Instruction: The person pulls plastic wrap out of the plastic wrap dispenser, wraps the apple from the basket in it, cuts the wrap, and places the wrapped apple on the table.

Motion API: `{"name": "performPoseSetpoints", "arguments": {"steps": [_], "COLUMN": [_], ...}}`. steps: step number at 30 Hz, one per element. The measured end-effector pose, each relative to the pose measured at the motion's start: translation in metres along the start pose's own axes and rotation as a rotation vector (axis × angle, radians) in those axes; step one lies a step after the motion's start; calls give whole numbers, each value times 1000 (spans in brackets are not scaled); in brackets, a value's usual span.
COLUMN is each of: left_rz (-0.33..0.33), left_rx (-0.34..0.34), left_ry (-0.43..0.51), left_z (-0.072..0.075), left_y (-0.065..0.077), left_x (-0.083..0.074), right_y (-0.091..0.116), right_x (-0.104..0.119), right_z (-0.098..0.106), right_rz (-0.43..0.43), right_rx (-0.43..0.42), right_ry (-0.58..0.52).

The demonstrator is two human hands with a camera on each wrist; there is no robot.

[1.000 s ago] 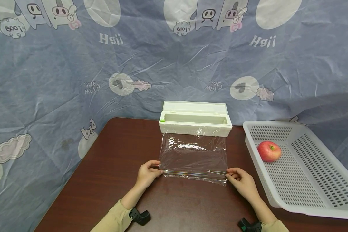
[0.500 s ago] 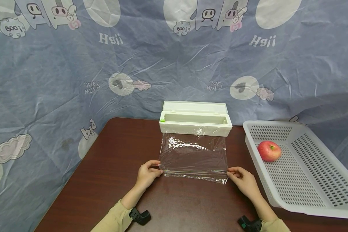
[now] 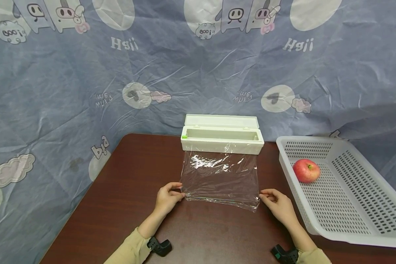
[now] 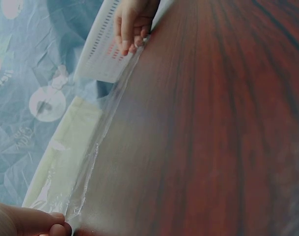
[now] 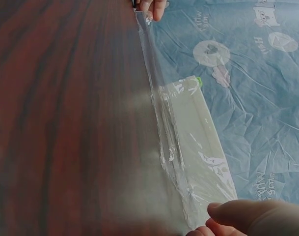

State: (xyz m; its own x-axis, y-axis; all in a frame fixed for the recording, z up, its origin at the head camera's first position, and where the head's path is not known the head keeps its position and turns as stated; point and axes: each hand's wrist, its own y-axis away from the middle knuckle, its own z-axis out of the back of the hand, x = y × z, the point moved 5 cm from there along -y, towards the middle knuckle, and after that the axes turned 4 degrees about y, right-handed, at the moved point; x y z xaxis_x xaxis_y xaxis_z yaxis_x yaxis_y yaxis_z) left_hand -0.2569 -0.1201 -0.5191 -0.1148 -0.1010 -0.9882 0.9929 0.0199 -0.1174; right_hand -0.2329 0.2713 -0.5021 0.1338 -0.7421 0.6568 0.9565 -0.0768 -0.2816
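"How many hands do we count at the brown table (image 3: 145,161)?"

"Two. We see the left hand (image 3: 166,198) pinching the left edge of one clear film sheet (image 3: 219,179) between thumb and fingers; the right hand (image 3: 278,207) pinches its right edge, the gap between thumb and fingertips narrow."

"Where do we place the sheet?"

"Between both hands, its far end meeting the front of one white box (image 3: 222,139), whose single lid (image 3: 222,121) is tipped back."

"What else do we tally?"

"One white basket (image 3: 346,205) at right, one red apple (image 3: 306,171) inside by its left wall, two black wrist devices (image 3: 159,247), one per arm, and one patterned blue cloth (image 3: 198,73) across the far side."
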Motion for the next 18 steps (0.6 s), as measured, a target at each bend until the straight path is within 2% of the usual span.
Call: {"name": "performPoseSetpoints", "arguments": {"steps": [11, 18], "left_rz": [10, 14], "left_rx": [5, 1], "left_ry": [17, 19], "left_z": [0, 0], "left_y": [-1, -1], "left_x": [3, 3], "right_y": [0, -5], "right_x": [6, 20], "right_z": [4, 8], "right_rz": [5, 3], "right_rx": [-18, -32], "right_ry": [-46, -87]}}
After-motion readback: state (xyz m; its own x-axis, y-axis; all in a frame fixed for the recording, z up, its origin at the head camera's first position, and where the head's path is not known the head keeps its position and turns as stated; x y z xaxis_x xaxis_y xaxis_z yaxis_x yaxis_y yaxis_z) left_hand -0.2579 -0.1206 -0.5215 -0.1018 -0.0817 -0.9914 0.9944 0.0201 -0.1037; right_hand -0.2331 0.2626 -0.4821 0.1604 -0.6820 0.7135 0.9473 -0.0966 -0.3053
